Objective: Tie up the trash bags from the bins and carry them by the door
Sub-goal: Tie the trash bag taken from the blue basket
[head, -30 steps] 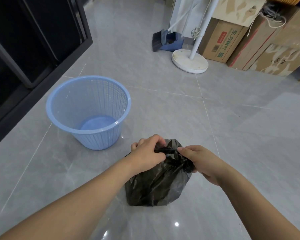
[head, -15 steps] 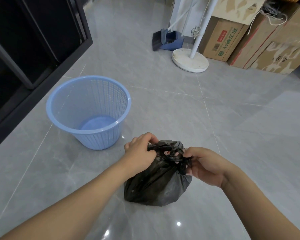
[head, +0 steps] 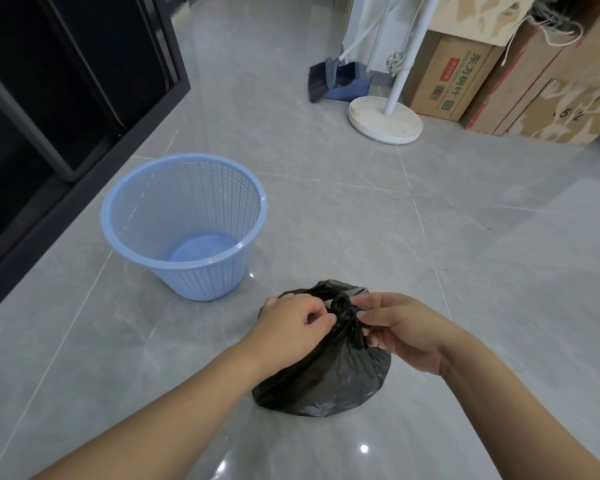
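A small black trash bag [head: 329, 386] sits on the grey tiled floor in front of me, its top twisted into a knot [head: 343, 308]. My left hand [head: 291, 327] pinches the bag's gathered plastic on the knot's left side. My right hand [head: 399, 329] pinches the plastic on the knot's right side, fingers curled round a strand. An empty light blue mesh bin [head: 184, 223] stands upright on the floor to the left, beyond the bag.
A black cabinet [head: 66, 81] runs along the left. At the back stand a white fan base and pole [head: 385, 121], a blue dustpan with broom [head: 336, 81] and several cardboard boxes [head: 465, 74]. Bare floor lies to the right.
Both hands have drawn together at the bag's top, and the loose ends they were pulling apart now form a tight knot between them.
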`<state>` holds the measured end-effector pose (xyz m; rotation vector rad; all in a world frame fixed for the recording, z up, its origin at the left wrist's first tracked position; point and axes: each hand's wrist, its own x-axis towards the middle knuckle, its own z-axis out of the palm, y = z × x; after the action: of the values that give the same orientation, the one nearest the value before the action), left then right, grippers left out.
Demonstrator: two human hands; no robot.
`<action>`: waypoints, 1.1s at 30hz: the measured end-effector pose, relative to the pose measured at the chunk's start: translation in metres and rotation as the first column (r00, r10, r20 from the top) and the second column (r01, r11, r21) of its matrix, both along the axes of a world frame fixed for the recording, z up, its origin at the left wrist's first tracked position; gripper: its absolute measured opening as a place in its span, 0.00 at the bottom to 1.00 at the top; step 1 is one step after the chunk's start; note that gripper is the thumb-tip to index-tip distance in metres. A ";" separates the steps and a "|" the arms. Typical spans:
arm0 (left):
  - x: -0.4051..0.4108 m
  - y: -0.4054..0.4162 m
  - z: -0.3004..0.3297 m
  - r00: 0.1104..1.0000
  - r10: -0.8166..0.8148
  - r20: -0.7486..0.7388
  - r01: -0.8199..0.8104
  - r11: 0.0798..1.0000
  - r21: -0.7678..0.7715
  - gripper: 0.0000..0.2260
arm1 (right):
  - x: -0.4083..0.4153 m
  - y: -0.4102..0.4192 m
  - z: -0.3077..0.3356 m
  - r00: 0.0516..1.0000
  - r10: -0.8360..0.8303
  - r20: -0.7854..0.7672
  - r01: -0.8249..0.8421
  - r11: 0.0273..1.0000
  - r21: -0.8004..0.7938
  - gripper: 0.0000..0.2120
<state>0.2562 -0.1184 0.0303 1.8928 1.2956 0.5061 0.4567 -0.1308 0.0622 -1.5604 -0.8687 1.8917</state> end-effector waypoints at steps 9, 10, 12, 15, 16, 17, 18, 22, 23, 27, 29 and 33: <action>-0.022 0.014 -0.006 0.996 0.067 -0.063 -0.071 0.995 -0.070 0.11 | 0.017 -0.003 -0.014 0.917 -0.335 0.216 0.295 0.935 0.198 0.05; -0.031 0.019 -0.008 0.990 0.102 -0.093 -0.107 0.993 -0.052 0.11 | 0.020 -0.004 -0.016 0.898 -0.359 0.254 0.308 0.926 0.220 0.06; -0.042 0.024 -0.011 0.981 0.159 -0.115 -0.165 0.985 -0.045 0.12 | 0.023 -0.006 -0.023 0.865 -0.365 0.345 0.280 0.921 0.271 0.07; -0.031 0.025 -0.007 0.928 0.346 0.139 -0.290 0.904 -0.314 0.11 | 0.017 -0.006 -0.031 0.821 -0.281 0.497 0.148 0.945 0.291 0.10; -0.024 0.024 -0.002 0.838 0.453 0.304 -0.267 0.827 -0.495 0.10 | 0.015 -0.005 -0.033 0.800 -0.251 0.545 0.104 0.952 0.286 0.12; -0.019 0.023 0.003 0.715 0.549 0.432 -0.190 0.748 -0.636 0.09 | 0.013 -0.003 -0.034 0.770 -0.229 0.596 0.064 0.957 0.284 0.15; -0.015 0.023 0.006 0.616 0.601 0.509 -0.103 0.703 -0.704 0.08 | 0.012 -0.001 -0.034 0.738 -0.214 0.639 0.033 0.959 0.283 0.18; -0.004 0.021 0.012 0.621 0.580 0.527 -0.024 0.686 -0.727 0.06 | 0.011 -0.002 -0.027 0.769 -0.072 0.635 -0.031 0.988 0.149 0.24; -0.001 0.022 0.012 0.671 0.556 0.491 -0.058 0.699 -0.713 0.06 | 0.011 -0.004 -0.026 0.813 -0.006 0.583 -0.051 0.995 0.082 0.23; 0.000 0.021 0.011 0.913 0.321 0.254 -0.159 0.851 -0.501 0.05 | 0.009 -0.008 -0.024 0.883 -0.005 0.470 -0.015 0.999 0.039 0.11; -0.004 0.014 0.011 0.995 0.091 0.047 -0.077 0.967 -0.241 0.05 | 0.009 -0.006 -0.024 0.887 -0.136 0.441 0.095 0.989 0.114 0.16; -0.005 0.000 0.009 0.931 -0.058 -0.360 0.162 0.950 0.265 0.03 | 0.003 0.002 -0.026 0.839 -0.236 0.489 0.151 0.966 0.208 0.20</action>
<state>0.2514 -0.1183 0.0391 2.3727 1.3824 0.3226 0.4594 -0.1291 0.0360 -2.0007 -1.0043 1.2389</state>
